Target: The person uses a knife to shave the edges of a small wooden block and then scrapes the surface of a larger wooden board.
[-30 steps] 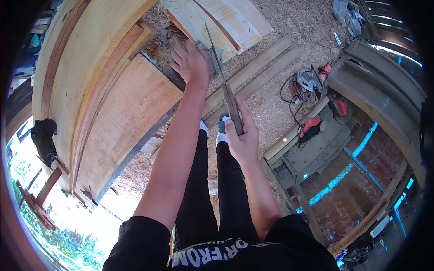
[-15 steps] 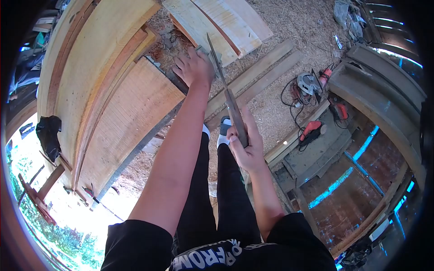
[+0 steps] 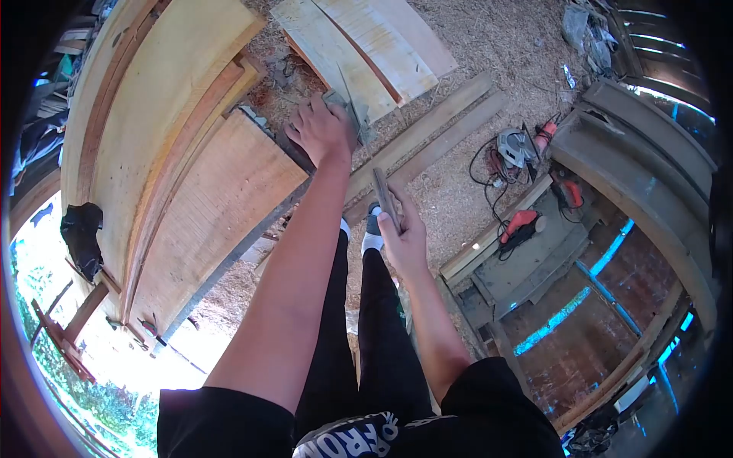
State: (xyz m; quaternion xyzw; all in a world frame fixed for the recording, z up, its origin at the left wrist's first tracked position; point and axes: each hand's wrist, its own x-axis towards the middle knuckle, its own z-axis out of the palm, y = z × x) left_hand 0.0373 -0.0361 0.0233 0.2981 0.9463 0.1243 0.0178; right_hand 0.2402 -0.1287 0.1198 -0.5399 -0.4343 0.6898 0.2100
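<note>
My right hand (image 3: 405, 243) is wrapped round the wooden handle (image 3: 384, 191) of a long, narrow blade, its thumb lying along the handle. The thin grey blade (image 3: 353, 99) points away from me and passes close by my left hand (image 3: 322, 131). That hand is closed over a flat grey-green block (image 3: 357, 114) whose edge shows beside the fingers, right at the blade. Its palm side is hidden. Just left of the left hand is the end of a thick wooden plank (image 3: 237, 160).
Large curved planks (image 3: 172, 84) lean at the left. Pale boards (image 3: 374, 46) and two narrow strips (image 3: 427, 126) lie on the shavings-covered ground. At the right are a circular saw (image 3: 518, 146), a red power tool (image 3: 521, 227) with cords, and a wooden frame (image 3: 641, 156).
My right hand and the handle have moved forward and left, toward my left hand. The blade appears more edge-on and reaches less far beyond the left hand, which has shifted slightly left.
</note>
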